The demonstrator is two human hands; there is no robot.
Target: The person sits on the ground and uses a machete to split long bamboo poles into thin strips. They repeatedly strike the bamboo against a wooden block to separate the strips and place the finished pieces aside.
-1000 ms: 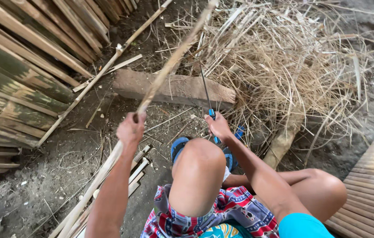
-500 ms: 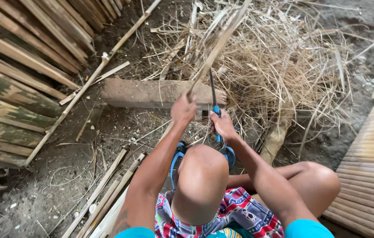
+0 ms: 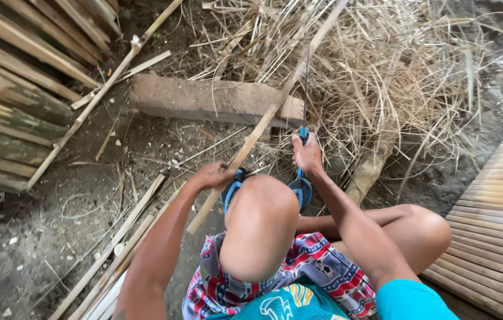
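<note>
My left hand (image 3: 213, 175) grips a long bamboo strip (image 3: 265, 118) that slants from beside my raised knee up across a wooden block (image 3: 210, 98) into the dry shavings. My right hand (image 3: 307, 155) holds a blue-handled knife (image 3: 304, 101) upright, its thin blade resting against the strip near the block's right end. My knee (image 3: 260, 225) rises between the two arms, and a blue sandal (image 3: 300, 188) shows beside it.
A heap of dry bamboo shavings (image 3: 393, 77) lies behind the block. Split bamboo slats (image 3: 14, 101) are stacked at left, and loose strips (image 3: 115, 255) lie on the dirt at lower left. A woven bamboo panel (image 3: 500, 207) borders the right side.
My left hand slid down the strip toward my knee, pulling it nearer. The right hand with the knife stayed at the block.
</note>
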